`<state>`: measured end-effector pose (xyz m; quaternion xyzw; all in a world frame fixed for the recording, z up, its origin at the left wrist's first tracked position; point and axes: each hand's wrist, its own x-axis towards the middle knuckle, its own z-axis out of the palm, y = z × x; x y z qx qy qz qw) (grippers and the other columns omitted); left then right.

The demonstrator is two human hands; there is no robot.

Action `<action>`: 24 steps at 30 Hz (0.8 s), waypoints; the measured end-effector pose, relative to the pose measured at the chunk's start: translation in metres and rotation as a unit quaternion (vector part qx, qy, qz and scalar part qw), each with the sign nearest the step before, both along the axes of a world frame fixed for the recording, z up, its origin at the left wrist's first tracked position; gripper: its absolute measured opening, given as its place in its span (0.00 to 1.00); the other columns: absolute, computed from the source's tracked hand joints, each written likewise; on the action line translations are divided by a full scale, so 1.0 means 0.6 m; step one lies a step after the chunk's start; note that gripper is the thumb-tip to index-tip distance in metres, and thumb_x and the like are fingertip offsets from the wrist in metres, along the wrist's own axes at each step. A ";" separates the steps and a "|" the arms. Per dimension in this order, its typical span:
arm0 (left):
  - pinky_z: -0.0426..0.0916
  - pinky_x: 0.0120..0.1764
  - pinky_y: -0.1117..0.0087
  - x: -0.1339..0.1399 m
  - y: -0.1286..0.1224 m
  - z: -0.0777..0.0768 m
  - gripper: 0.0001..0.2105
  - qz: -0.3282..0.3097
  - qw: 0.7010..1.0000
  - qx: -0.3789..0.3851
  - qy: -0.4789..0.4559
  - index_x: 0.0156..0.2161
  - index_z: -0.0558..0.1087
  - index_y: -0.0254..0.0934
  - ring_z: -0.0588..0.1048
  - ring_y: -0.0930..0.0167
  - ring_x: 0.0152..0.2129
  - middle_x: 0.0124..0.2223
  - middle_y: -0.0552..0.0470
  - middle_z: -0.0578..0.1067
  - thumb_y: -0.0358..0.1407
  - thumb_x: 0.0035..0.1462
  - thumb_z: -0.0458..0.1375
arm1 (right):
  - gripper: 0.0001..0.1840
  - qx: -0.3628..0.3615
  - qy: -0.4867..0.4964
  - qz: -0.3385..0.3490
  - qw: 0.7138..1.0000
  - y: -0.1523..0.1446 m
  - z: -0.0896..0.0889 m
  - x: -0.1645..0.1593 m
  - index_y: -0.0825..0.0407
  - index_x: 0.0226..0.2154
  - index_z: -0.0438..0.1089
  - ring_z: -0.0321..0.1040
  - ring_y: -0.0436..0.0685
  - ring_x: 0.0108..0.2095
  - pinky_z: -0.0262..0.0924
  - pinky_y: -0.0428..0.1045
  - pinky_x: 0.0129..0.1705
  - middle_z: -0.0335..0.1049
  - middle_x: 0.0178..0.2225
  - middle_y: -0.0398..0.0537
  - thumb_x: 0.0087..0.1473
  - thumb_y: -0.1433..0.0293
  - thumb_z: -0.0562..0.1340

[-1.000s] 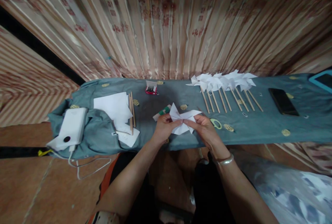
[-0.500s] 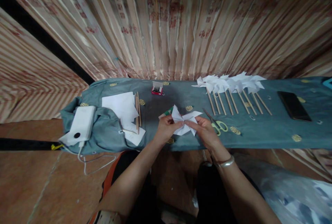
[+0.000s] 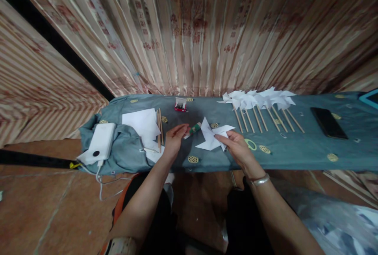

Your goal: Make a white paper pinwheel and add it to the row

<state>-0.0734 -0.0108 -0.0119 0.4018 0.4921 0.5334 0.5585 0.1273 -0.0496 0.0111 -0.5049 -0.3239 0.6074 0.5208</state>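
Note:
A white paper pinwheel (image 3: 210, 139) with folded, pointed blades is pinched near its centre by my right hand (image 3: 238, 146), thumb on top. My left hand (image 3: 175, 139) is apart from the pinwheel, to its left, with fingers loosely extended and nothing visible in them. Its fingertips are close to a green-and-white tube (image 3: 195, 128) that looks like a glue stick; whether they touch it I cannot tell. Partly behind my right hand lie scissors with light green handles (image 3: 251, 144). Farther back stands a small open red box (image 3: 180, 105) with small dark items inside.
Several finished pinwheels on sticks (image 3: 260, 100) lie in a row at the back right. Loose wooden sticks (image 3: 160, 127) and white paper sheets (image 3: 141, 119) are on the left, beside a white power bank (image 3: 102, 141) with a cable. A black phone (image 3: 328, 122) lies on the right.
My left hand has let go of the pinwheel and moved left. My right hand keeps hold of it, and its blades now show more fully. The view has shifted slightly.

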 end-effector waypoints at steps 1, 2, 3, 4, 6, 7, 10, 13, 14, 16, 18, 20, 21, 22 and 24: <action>0.69 0.43 0.65 -0.008 0.002 -0.006 0.17 0.006 0.999 0.016 0.036 0.39 0.78 0.34 0.77 0.66 0.36 0.36 0.46 0.80 0.44 0.46 0.64 | 0.19 0.003 -0.004 0.001 1.000 0.001 0.000 0.001 0.50 0.25 0.77 0.73 0.54 0.25 0.67 0.49 0.31 0.77 0.23 0.42 0.29 0.59 0.77; 0.69 0.44 0.65 -0.016 0.004 -0.011 0.16 0.013 0.996 0.032 0.079 0.39 0.78 0.35 0.77 0.66 0.37 0.37 0.46 0.80 0.42 0.47 0.63 | 0.19 0.008 -0.006 0.003 1.000 0.002 0.001 0.002 0.50 0.25 0.76 0.73 0.54 0.25 0.67 0.49 0.31 0.77 0.23 0.42 0.29 0.58 0.76; 0.69 0.44 0.64 -0.026 0.006 -0.016 0.14 0.024 0.990 0.053 0.132 0.39 0.78 0.35 0.77 0.65 0.38 0.39 0.46 0.80 0.40 0.49 0.61 | 0.19 0.013 -0.007 0.003 1.000 0.003 0.001 0.003 0.50 0.25 0.76 0.73 0.54 0.25 0.67 0.49 0.31 0.77 0.23 0.42 0.29 0.58 0.76; 0.69 0.46 0.64 -0.037 0.009 -0.020 0.12 0.030 0.977 0.080 0.197 0.40 0.77 0.36 0.76 0.65 0.40 0.42 0.46 0.79 0.38 0.50 0.60 | 0.19 0.017 -0.008 0.004 1.000 0.004 0.002 0.004 0.50 0.25 0.76 0.73 0.54 0.25 0.67 0.49 0.31 0.77 0.23 0.42 0.29 0.58 0.76; 0.67 0.50 0.61 -0.061 0.013 -0.024 0.12 0.049 0.936 0.137 0.321 0.42 0.77 0.36 0.73 0.63 0.46 0.47 0.44 0.76 0.35 0.52 0.57 | 0.19 0.022 -0.009 0.007 1.000 0.006 0.005 0.007 0.51 0.25 0.76 0.72 0.54 0.24 0.66 0.48 0.30 0.77 0.23 0.43 0.29 0.59 0.76; 0.64 0.54 0.60 -0.073 0.015 -0.026 0.13 0.061 0.912 0.153 0.376 0.43 0.77 0.36 0.71 0.62 0.49 0.49 0.44 0.75 0.33 0.52 0.57 | 0.19 0.024 -0.008 0.008 1.000 0.006 0.006 0.008 0.51 0.25 0.76 0.72 0.53 0.24 0.66 0.48 0.30 0.77 0.23 0.43 0.29 0.59 0.76; 0.61 0.57 0.57 -0.108 0.023 -0.032 0.16 0.084 0.852 0.167 0.489 0.47 0.74 0.34 0.68 0.60 0.52 0.52 0.41 0.72 0.29 0.52 0.56 | 0.19 0.029 -0.006 0.013 0.999 0.007 0.009 0.011 0.52 0.25 0.76 0.72 0.54 0.24 0.66 0.48 0.29 0.78 0.23 0.43 0.28 0.59 0.76; 0.63 0.55 0.56 -0.132 0.031 -0.042 0.19 0.066 0.811 0.153 0.561 0.50 0.72 0.34 0.69 0.58 0.50 0.51 0.42 0.73 0.28 0.52 0.55 | 0.19 0.036 -0.013 0.026 0.999 0.006 0.010 0.014 0.51 0.26 0.77 0.73 0.55 0.24 0.67 0.49 0.30 0.78 0.24 0.43 0.29 0.59 0.76; 0.64 0.54 0.56 -0.138 0.034 -0.045 0.19 0.053 0.801 0.143 0.579 0.51 0.72 0.34 0.69 0.58 0.49 0.50 0.42 0.73 0.28 0.52 0.55 | 0.19 0.039 -0.017 0.030 0.999 0.006 0.010 0.015 0.51 0.25 0.77 0.73 0.55 0.24 0.67 0.49 0.30 0.78 0.24 0.44 0.29 0.59 0.76; 0.64 0.53 0.56 -0.144 0.040 -0.052 0.19 0.042 0.793 0.137 0.593 0.51 0.72 0.33 0.70 0.57 0.48 0.50 0.41 0.74 0.29 0.52 0.56 | 0.19 0.043 -0.022 0.035 0.998 0.006 0.009 0.018 0.52 0.25 0.76 0.73 0.54 0.24 0.67 0.49 0.31 0.78 0.24 0.44 0.28 0.60 0.76; 0.64 0.54 0.56 -0.147 0.045 -0.055 0.19 0.039 0.789 0.136 0.598 0.51 0.72 0.33 0.70 0.57 0.48 0.49 0.41 0.74 0.30 0.53 0.55 | 0.19 0.045 -0.025 0.038 0.998 0.005 0.008 0.022 0.52 0.24 0.76 0.72 0.53 0.24 0.66 0.48 0.30 0.78 0.24 0.44 0.28 0.60 0.76; 0.64 0.54 0.56 -0.147 0.050 -0.054 0.18 0.038 0.785 0.132 0.604 0.51 0.72 0.32 0.70 0.57 0.48 0.49 0.40 0.74 0.30 0.53 0.54 | 0.18 0.045 -0.026 0.037 0.998 0.004 0.008 0.026 0.52 0.23 0.75 0.71 0.52 0.23 0.65 0.47 0.29 0.78 0.24 0.43 0.29 0.60 0.76; 0.64 0.54 0.57 -0.146 0.052 -0.053 0.18 0.038 0.783 0.129 0.607 0.50 0.72 0.31 0.70 0.57 0.48 0.48 0.39 0.74 0.31 0.53 0.54 | 0.18 0.044 -0.025 0.035 0.998 0.003 0.008 0.027 0.52 0.23 0.75 0.71 0.52 0.23 0.65 0.47 0.29 0.78 0.24 0.43 0.29 0.60 0.76; 0.64 0.53 0.58 -0.146 0.054 -0.051 0.18 0.038 0.782 0.126 0.610 0.50 0.72 0.30 0.70 0.57 0.48 0.47 0.39 0.74 0.31 0.53 0.54 | 0.18 0.045 -0.024 0.031 0.998 0.002 0.009 0.029 0.52 0.22 0.75 0.71 0.52 0.23 0.64 0.47 0.29 0.78 0.24 0.43 0.28 0.61 0.76; 0.65 0.52 0.59 -0.144 0.056 -0.048 0.19 0.038 0.779 0.117 0.615 0.50 0.72 0.30 0.71 0.58 0.46 0.45 0.39 0.75 0.31 0.53 0.54 | 0.17 0.047 -0.022 0.026 0.998 0.000 0.011 0.032 0.52 0.23 0.75 0.71 0.52 0.23 0.65 0.47 0.29 0.78 0.23 0.42 0.27 0.62 0.76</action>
